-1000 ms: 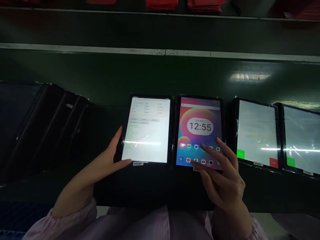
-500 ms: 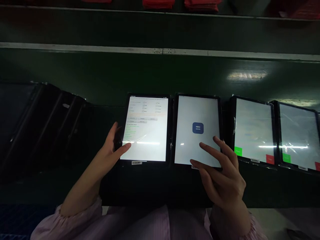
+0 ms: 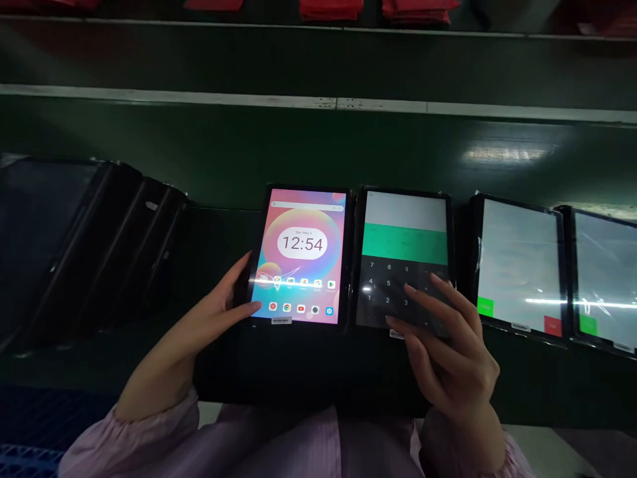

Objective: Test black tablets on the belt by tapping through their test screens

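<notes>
In the head view a tablet lies in front of me, showing a colourful home screen with a 12:54 clock and app icons. My left hand grips its left edge, thumb over the lower left corner and fingers along the side, partly hidden. Just right of it is a second tablet with a calculator keypad and a green band on its screen. Over that tablet's lower right part hovers or rests my right hand, its fingers spread and holding nothing; contact with the glass is hard to tell.
Two more lit tablets, one nearer and one at the right edge, show green and red squares. Dark tablets lean in a row at left. Red packets sit on the far ledge. A blue crate is at lower left.
The left tablet's screen went from a white checklist page to the home screen. The right one went from a white page with a blue icon to a calculator. Both hands stay nearly in place.
</notes>
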The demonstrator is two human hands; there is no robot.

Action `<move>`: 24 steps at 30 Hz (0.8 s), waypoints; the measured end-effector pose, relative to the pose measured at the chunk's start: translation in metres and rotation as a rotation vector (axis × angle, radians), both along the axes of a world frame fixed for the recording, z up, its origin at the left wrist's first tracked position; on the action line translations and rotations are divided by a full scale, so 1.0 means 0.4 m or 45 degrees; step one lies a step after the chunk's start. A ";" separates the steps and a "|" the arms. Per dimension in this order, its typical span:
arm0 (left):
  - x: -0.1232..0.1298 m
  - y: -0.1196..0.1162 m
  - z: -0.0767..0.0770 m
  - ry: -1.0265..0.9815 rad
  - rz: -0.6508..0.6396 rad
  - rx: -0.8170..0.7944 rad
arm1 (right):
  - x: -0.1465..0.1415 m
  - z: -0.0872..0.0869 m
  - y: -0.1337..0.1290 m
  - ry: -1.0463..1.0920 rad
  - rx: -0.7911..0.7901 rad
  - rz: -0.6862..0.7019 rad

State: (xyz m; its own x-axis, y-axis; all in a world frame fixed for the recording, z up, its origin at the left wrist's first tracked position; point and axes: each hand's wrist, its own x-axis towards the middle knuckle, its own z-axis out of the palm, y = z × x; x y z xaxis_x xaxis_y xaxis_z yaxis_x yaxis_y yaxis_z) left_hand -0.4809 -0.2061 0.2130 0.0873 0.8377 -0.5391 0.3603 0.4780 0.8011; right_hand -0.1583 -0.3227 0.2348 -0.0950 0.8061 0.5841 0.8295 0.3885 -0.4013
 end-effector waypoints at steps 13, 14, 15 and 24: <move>0.010 0.031 -0.042 -0.155 0.245 -0.034 | 0.104 -0.042 0.084 -0.125 -0.040 -0.515; 0.013 0.036 -0.045 -0.182 0.280 -0.016 | 0.106 -0.047 0.098 -0.131 -0.033 -0.507; 0.016 0.041 -0.049 -0.219 0.316 0.008 | 0.106 -0.051 0.111 -0.142 -0.030 -0.493; 0.022 0.093 -0.112 -0.329 0.448 0.021 | 0.123 -0.057 0.130 -0.165 -0.003 -0.557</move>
